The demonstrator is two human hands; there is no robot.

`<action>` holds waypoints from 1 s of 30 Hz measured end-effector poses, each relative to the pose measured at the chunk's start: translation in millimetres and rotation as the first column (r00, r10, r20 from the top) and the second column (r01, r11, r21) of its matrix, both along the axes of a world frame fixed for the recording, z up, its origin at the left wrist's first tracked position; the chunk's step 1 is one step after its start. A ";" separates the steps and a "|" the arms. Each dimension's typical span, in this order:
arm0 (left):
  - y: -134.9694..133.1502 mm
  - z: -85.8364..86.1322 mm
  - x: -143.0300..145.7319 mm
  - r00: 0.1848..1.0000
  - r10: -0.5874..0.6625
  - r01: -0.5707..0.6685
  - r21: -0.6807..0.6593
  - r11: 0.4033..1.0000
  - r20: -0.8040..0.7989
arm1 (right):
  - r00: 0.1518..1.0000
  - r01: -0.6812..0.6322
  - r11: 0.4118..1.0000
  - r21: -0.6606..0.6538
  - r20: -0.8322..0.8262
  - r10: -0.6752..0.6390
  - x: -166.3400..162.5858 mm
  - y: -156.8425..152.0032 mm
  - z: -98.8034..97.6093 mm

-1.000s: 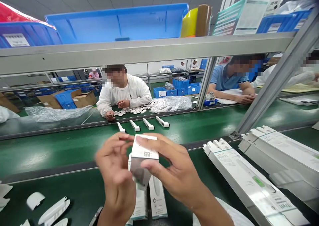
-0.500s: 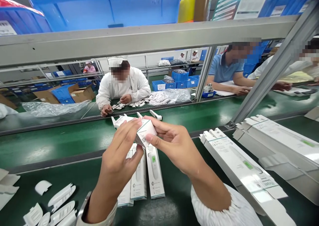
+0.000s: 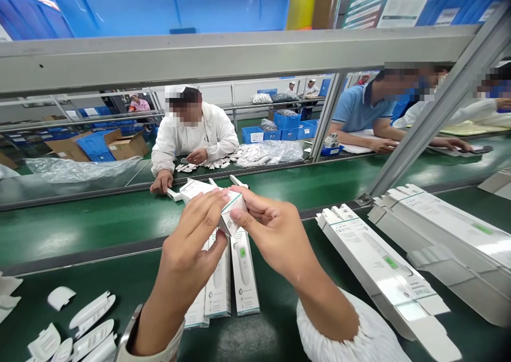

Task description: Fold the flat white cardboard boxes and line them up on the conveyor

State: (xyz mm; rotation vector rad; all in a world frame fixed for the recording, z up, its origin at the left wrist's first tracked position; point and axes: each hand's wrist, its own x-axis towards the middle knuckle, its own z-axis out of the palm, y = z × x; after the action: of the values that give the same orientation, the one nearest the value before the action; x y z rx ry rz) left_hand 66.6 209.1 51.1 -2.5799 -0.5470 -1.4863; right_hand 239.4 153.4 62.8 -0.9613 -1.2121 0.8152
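Both my hands hold a white printed carton (image 3: 195, 189), tilted above the bench with its end face toward me. My left hand (image 3: 190, 245) wraps its near side, fingers over the top and thumb beneath. With the thumb against the end face, near a small printed code, my right hand (image 3: 279, 234) grips the right end. Below it lie several closed cartons side by side, the rightmost carton (image 3: 244, 279) showing a thermometer picture with a green display. White thermometer-like pieces (image 3: 238, 181) stick out beyond the held carton.
White plastic shells (image 3: 93, 311) lie at lower left. Unfolded cartons (image 3: 385, 263) rest at right. A green belt (image 3: 99, 226) runs behind my hands, with a co-worker in white (image 3: 195, 133) across it. A grey shelf beam (image 3: 199, 56) carries blue bins overhead.
The flap at the carton's end now sits flatter, with my right thumb on the end face. The co-worker's hand has moved to the belt edge. My view has shifted slightly.
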 end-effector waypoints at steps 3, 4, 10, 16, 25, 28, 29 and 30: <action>0.6 -2.3 1.0 1.000 0.011 -0.011 0.004 1.000 0.014 | 0.996 0.066 0.998 0.010 0.055 -0.067 -5.7 1.3 -2.7; 0.3 -3.0 1.5 1.000 0.014 -0.014 0.005 1.000 0.016 | 0.992 0.094 0.996 0.007 0.084 -0.094 -7.0 1.7 -3.2; -4.5 -4.7 6.8 0.998 0.039 -0.038 -0.037 0.999 0.040 | 0.955 0.196 0.980 0.035 0.219 -0.199 -5.9 0.6 -2.6; -9.0 -6.1 8.7 0.999 0.035 -0.033 -0.076 0.997 0.029 | 0.934 0.181 0.981 0.077 0.300 -0.196 -2.1 -2.9 -2.3; -15.2 2.2 1.7 0.998 0.068 -0.064 -0.172 0.983 0.016 | 0.970 -0.057 0.998 0.032 0.237 0.048 13.0 -4.1 7.3; -16.3 3.6 -0.6 0.999 0.042 -0.040 -0.172 0.984 0.011 | 0.972 0.011 0.999 0.038 0.232 -0.019 10.3 -7.1 7.3; -16.9 3.8 -1.2 0.999 0.039 -0.035 -0.165 0.986 0.017 | 0.962 0.042 0.998 0.041 0.267 -0.051 8.4 -8.5 7.6; -17.7 4.1 -1.9 0.999 0.033 -0.029 -0.161 0.987 0.022 | 0.946 0.067 0.997 0.047 0.314 -0.078 6.7 -10.1 8.4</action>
State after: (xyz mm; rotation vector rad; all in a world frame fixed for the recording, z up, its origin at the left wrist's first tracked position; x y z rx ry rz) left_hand 64.7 191.4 55.2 -2.6604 -0.7355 -1.5255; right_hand 246.0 143.3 71.2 -1.1300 -1.4513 0.5923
